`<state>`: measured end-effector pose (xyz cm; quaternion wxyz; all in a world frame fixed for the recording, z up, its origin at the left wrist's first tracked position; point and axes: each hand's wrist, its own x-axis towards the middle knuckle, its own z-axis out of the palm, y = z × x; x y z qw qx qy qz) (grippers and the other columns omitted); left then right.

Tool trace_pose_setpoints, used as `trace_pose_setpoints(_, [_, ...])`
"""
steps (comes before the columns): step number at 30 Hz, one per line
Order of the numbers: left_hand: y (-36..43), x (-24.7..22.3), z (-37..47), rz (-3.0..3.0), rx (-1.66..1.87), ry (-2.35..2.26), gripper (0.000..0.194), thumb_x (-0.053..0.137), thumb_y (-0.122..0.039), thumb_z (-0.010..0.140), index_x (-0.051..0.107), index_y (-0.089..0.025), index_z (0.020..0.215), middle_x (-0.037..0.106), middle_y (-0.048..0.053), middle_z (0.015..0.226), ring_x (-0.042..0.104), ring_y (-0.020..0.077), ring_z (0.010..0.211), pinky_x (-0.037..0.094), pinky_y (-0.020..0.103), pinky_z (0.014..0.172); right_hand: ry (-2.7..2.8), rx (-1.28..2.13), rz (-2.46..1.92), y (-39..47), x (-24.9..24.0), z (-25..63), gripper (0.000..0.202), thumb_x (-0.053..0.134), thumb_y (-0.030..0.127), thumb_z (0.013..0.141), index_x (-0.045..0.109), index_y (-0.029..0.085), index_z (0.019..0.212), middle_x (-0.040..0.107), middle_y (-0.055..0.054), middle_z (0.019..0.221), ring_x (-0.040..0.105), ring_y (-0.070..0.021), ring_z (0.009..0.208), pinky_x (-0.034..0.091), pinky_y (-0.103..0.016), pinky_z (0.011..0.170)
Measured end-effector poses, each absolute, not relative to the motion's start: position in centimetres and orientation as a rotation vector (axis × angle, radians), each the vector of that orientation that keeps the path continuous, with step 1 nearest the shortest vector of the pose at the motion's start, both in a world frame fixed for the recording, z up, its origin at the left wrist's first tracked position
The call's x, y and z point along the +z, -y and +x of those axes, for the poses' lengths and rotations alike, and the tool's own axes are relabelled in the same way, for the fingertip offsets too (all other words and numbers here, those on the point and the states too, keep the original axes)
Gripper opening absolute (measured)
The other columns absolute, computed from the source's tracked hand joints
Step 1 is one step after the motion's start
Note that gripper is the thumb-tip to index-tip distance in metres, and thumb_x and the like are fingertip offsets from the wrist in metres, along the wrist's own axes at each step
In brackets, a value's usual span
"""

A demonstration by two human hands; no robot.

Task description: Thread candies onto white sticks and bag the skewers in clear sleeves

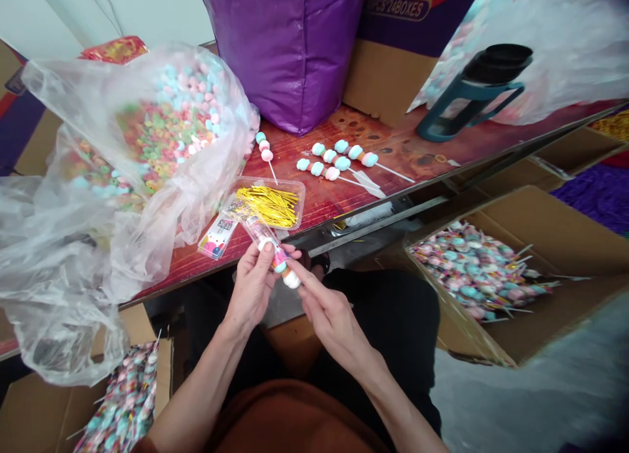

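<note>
A candy skewer [291,279] with white, blue and orange pieces lies in a clear printed sleeve, held over the table's front edge. My left hand [254,284] pinches the sleeve, thumb on top. My right hand [328,307] has its fingers closed at the skewer's lower end. Just beyond them is a clear tray [301,207] of gold twist ties [270,205]. A stack of printed sleeves [217,236] lies left of the tray. Several finished-looking skewers without wrapping [330,157] lie on the red table, and a single skewer [266,153] rests behind the tray.
A large plastic bag of candies [181,118] covers the table's left side. Behind stand a purple bag [289,46] and a carton [388,79]. A teal bottle [445,109] is at right. Open boxes of wrapped skewers sit lower right [550,230] and lower left [44,407].
</note>
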<state>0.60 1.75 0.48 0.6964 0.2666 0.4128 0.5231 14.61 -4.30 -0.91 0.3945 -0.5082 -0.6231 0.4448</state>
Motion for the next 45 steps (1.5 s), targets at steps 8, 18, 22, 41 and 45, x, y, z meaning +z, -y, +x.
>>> trace_pose_setpoints(8, [-1.8, 0.6, 1.1, 0.615, 1.175, -0.908, 0.033, 0.076, -0.044, 0.08, 0.066, -0.015, 0.091, 0.075, 0.006, 0.088, 0.074, 0.023, 0.093, 0.058, 0.032, 0.081, 1.339, 1.026, -1.252, 4.4, -2.1, 13.1, 0.04, 0.044, 0.02, 0.1, 0.064, 0.022, 0.135, 0.05, 0.004, 0.065, 0.045, -0.0095, 0.056, 0.042, -0.023, 0.058])
trace_pose_setpoints(18, [-1.1, 0.6, 2.0, 0.635, 1.094, -0.922, 0.036, 0.074, -0.047, 0.081, 0.066, -0.014, 0.091, 0.074, 0.006, 0.089, 0.058, 0.0075, 0.053, 0.042, 0.017, 0.041, 1.121, 0.907, -1.338, 4.0, -2.3, 10.5, 0.025, 0.049, 0.023, 0.098, 0.049, 0.021, 0.123, 0.066, 0.001, 0.079, 0.057, -0.0104, 0.057, 0.051, -0.024, 0.062])
trace_pose_setpoints(22, [-1.0, 0.7, 1.8, 0.643, 1.057, -0.947, 0.038, 0.076, -0.048, 0.079, 0.067, -0.013, 0.091, 0.074, 0.008, 0.094, 0.053, 0.0052, 0.049, 0.04, 0.017, 0.039, 1.044, 0.959, -1.351, 3.4, -2.3, 10.3, 0.014, 0.051, 0.027, 0.097, 0.045, 0.023, 0.109, 0.065, 0.002, 0.074, 0.058, -0.0116, 0.058, 0.049, -0.023, 0.06])
trace_pose_setpoints(41, [-2.5, 0.4, 0.0, 0.615, 1.238, -0.945, 0.034, 0.076, -0.045, 0.081, 0.066, -0.015, 0.091, 0.076, 0.007, 0.089, 0.075, 0.0221, 0.09, 0.058, 0.028, 0.075, 1.271, 0.93, -1.354, 3.4, -0.7, 10.9, 0.015, 0.052, 0.024, 0.097, 0.063, 0.018, 0.088, 0.053, 0.005, 0.06, 0.049, -0.0072, 0.051, 0.038, -0.018, 0.053])
trace_pose_setpoints(45, [-2.7, 0.3, 0.0, 0.589, 1.359, -0.926, 0.027, 0.073, -0.04, 0.085, 0.066, -0.016, 0.095, 0.076, 0.007, 0.098, 0.074, 0.0197, 0.093, 0.056, 0.025, 0.073, 1.19, 1.111, -1.291, 4.0, -0.6, 11.0, 0.016, 0.052, 0.027, 0.097, 0.065, 0.018, 0.091, 0.054, 0.004, 0.06, 0.047, -0.0073, 0.051, 0.036, -0.018, 0.048])
